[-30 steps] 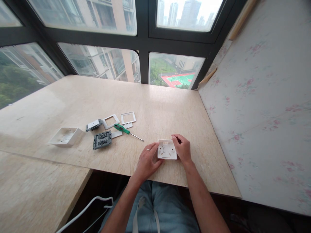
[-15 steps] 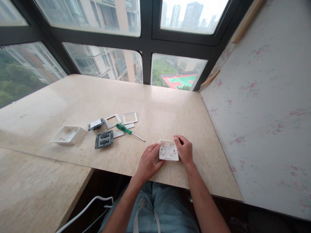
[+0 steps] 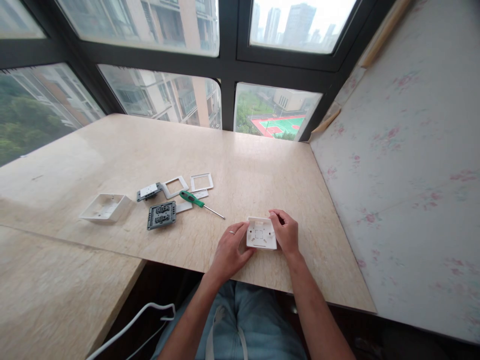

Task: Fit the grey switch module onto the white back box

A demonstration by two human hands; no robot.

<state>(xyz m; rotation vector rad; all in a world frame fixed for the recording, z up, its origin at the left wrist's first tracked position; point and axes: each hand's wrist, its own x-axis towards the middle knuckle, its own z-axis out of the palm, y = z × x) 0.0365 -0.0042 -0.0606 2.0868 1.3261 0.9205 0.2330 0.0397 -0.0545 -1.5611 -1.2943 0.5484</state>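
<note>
A white plastic switch back box (image 3: pixel 261 234) rests on the stone sill near its front edge, open side up. My left hand (image 3: pixel 231 250), with a ring on one finger, grips the box's left side between thumb and fingers. At the box's upper right corner, my right hand (image 3: pixel 285 231) has its fingers curled in against the rim; whether a small part is pinched there is hidden. A green-handled screwdriver (image 3: pixel 193 199) lies to the left of the hands, its tip pointing toward them.
Left of the screwdriver lie a grey switch module (image 3: pixel 161 215), a second module (image 3: pixel 149 191) and two white frames (image 3: pixel 175 186). Another white back box (image 3: pixel 105 207) sits farther left. Windows (image 3: pixel 277 110) close off the back, and a papered wall (image 3: pixel 405 175) the right.
Hands and back box hold almost the same pose. The whole view has shifted very slightly.
</note>
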